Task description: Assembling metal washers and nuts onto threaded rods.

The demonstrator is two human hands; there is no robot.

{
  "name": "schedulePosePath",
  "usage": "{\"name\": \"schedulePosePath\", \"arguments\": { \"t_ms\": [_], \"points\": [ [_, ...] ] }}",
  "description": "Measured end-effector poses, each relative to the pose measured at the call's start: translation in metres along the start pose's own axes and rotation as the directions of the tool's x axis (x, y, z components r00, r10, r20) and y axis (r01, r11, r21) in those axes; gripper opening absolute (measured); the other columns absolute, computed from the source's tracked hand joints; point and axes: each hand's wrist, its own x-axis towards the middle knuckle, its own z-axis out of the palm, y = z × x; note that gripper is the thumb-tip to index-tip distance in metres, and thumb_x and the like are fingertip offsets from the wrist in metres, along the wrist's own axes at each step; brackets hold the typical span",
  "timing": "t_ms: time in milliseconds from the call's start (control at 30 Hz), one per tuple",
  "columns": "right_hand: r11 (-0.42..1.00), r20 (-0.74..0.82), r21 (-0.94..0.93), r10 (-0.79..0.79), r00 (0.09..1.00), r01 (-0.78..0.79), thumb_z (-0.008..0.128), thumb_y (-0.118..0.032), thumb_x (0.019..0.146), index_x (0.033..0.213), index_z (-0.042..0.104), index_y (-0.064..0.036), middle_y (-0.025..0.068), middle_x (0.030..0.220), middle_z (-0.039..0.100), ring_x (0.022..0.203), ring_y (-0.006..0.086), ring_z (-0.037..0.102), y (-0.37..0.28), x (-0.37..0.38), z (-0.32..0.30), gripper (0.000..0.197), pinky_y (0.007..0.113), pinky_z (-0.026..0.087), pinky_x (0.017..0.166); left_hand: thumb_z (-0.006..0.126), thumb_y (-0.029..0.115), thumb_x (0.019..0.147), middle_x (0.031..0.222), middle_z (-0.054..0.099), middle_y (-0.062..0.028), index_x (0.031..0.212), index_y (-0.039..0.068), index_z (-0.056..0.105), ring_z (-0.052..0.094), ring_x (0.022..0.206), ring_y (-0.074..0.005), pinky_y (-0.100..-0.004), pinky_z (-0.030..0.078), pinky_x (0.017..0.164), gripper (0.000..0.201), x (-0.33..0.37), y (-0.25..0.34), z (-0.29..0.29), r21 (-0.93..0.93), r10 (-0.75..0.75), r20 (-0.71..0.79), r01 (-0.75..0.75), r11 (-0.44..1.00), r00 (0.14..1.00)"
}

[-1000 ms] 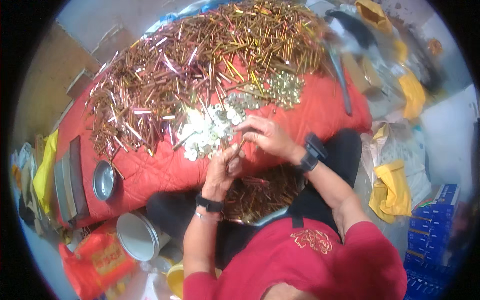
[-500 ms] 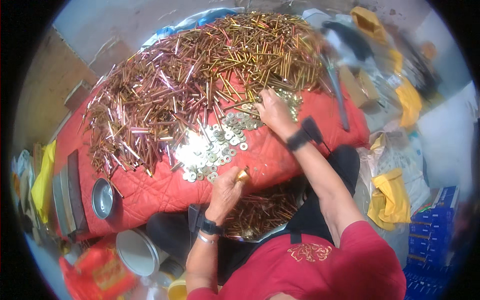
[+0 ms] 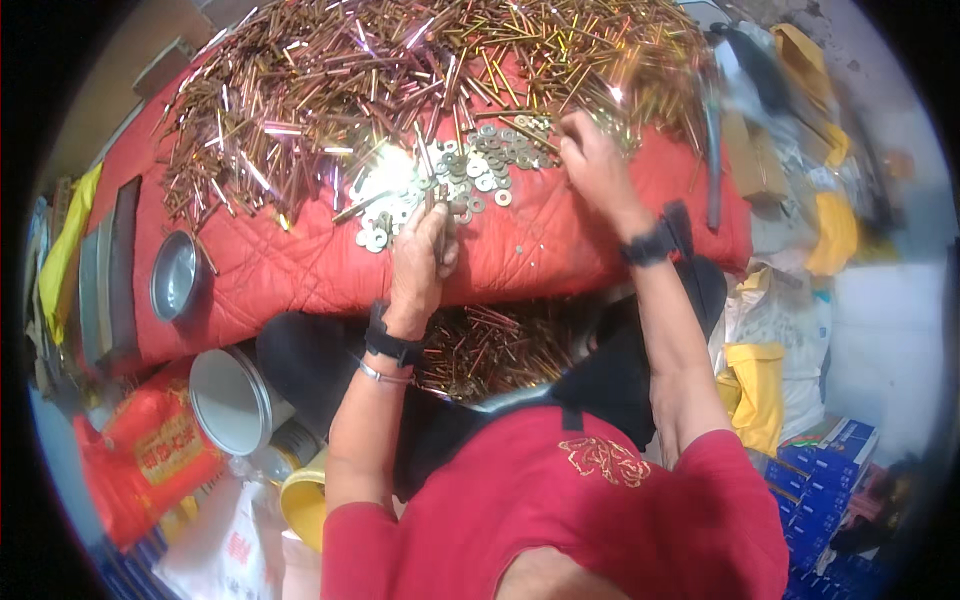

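Observation:
My left hand (image 3: 420,262) is closed, with the ends of slim metal pieces (image 3: 432,196) standing up from its fingers. It is held over the near edge of a spread of flat round washers (image 3: 485,182), some of them washed out by glare. Farther right, my right hand (image 3: 598,172) reaches down with bent fingers where the washers meet small brass-coloured parts (image 3: 622,130). Whatever its fingertips pinch is hidden. Behind both hands lies a large heap of brass- and copper-coloured metal rods (image 3: 330,95).
A red quilted cover (image 3: 290,265) lies under the heap. On its left are a metal bowl (image 3: 175,277) and dark flat strips (image 3: 122,265). More rods (image 3: 490,350) lie below its front edge. A lidded white bucket (image 3: 228,400) stands lower left, blue boxes (image 3: 820,480) lower right.
The whole view has shifted, with the cover sitting higher now. My left hand has moved up to the washers, its metal pieces now pointing upward. My right hand stays by the small parts.

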Motion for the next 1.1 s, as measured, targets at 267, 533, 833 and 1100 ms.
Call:
{"name": "schedulePosePath", "arguments": {
  "t_ms": [267,533,833,1100],
  "points": [
    [0.897,0.308,-0.328,-0.193,0.931,0.295,0.053,-0.004,0.079,0.085,0.058,-0.0072,0.0103,0.086,0.053,0.079,0.0299,0.058,-0.027,-0.061,0.01,0.008,0.041,0.046,0.074,0.051,0.021,0.093,0.067,0.054,0.0003,0.098,0.004,0.057,0.041,0.045,-0.0044,-0.0182,0.028,0.037,0.018,0.002,0.0,-0.008,-0.017,-0.098,0.005,0.098,0.995,0.995],
    [0.988,0.003,0.017,-0.153,0.988,0.153,0.065,0.0,0.074,0.083,0.051,-0.0031,0.0116,0.085,0.053,0.074,0.0292,0.054,-0.053,-0.052,-0.003,0.016,0.039,0.045,0.069,0.058,0.02,0.091,0.081,0.061,-0.0028,0.102,0.002,0.059,0.051,0.063,-0.0079,-0.0217,0.04,0.053,0.021,0.007,-0.01,-0.02,-0.351,-0.058,0.137,0.103,0.931,0.989],
    [0.995,0.266,-0.048,-0.07,0.961,0.086,0.06,-0.004,0.078,0.089,0.056,-0.002,0.0147,0.081,0.058,0.074,0.0304,0.06,-0.031,-0.071,-0.018,0.012,0.038,0.047,0.066,0.058,0.018,0.093,0.095,0.066,-0.0075,0.114,-0.002,0.058,0.062,0.077,-0.0105,-0.0212,0.048,0.063,0.029,0.01,-0.016,-0.019,-0.37,0.002,0.233,0.087,0.925,0.973],
    [0.937,0.255,-0.271,-0.151,0.955,0.221,0.057,-0.017,0.085,0.095,0.067,-0.0095,0.0139,0.078,0.067,0.073,0.0327,0.066,-0.048,-0.05,0.005,0.016,0.042,0.052,0.063,0.057,0.019,0.094,0.093,0.067,-0.0066,0.11,-0.001,0.06,0.063,0.075,-0.0102,-0.0209,0.049,0.062,0.026,0.011,-0.017,-0.018,-0.323,0.001,0.047,0.014,0.946,0.999]
  ]
}}
